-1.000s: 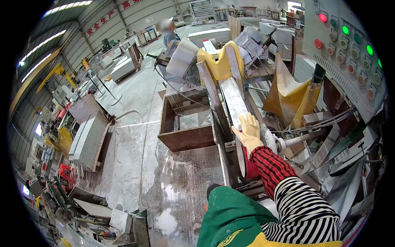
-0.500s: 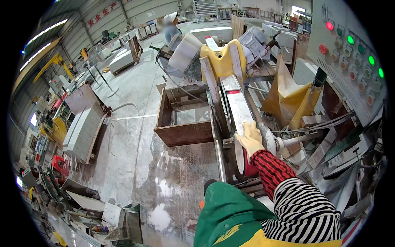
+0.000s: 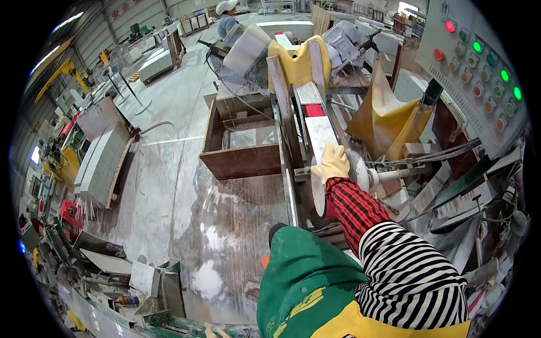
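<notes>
since half a second ago, the red strip [image 3: 314,110] between two white slabs has widened, the far slab [image 3: 307,93] now sitting farther from the near slab [image 3: 322,132], and pale fingertips have come in at the lower edge. the right hand [image 3: 331,162], in a cream glove, rests on the near end of the near slab, its fingers a little apart over the top. the near slab lies lengthwise on the narrow track, pointing toward a yellow flap [image 3: 307,63] between wooden posts. only the tips of what seems to be the left hand [image 3: 216,333] show, so i cannot tell how its fingers stand. red writing [image 3: 125,9] runs along the back wall, yellow print [image 3: 303,307] marks the green apron [image 3: 310,262], and marks on the button panel [image 3: 457,79] are too small to read.
</notes>
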Demonstrator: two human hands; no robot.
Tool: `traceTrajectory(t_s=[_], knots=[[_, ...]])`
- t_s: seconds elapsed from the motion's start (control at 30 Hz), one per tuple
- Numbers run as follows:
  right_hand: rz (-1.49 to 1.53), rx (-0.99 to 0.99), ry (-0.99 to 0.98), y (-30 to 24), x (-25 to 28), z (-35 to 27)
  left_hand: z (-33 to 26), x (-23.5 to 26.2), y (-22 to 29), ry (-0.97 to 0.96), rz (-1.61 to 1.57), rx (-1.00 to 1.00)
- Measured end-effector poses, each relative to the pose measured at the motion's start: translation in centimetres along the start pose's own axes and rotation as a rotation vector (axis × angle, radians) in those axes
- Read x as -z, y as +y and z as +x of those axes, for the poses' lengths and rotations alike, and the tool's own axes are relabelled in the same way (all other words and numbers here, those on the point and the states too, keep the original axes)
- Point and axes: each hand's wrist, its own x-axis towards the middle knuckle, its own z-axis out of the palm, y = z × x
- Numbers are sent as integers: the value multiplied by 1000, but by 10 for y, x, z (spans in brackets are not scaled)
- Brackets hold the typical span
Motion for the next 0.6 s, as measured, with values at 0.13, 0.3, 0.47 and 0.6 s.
traceTrajectory(t_s=[0.13, 0.3, 0.47, 0.6], knots=[[28, -4, 18, 5, 0, -4, -1, -8, -9, -13, 71, -5], [93, -22, -131, 1, 36, -12, 3, 3, 3, 38, -33, 64], [183, 182, -218, -27, 77, -44, 39, 41, 108, -61, -784, 20], [211, 724, -250, -84, 86, -98, 64, 72, 224, -539, -1365, 191]])
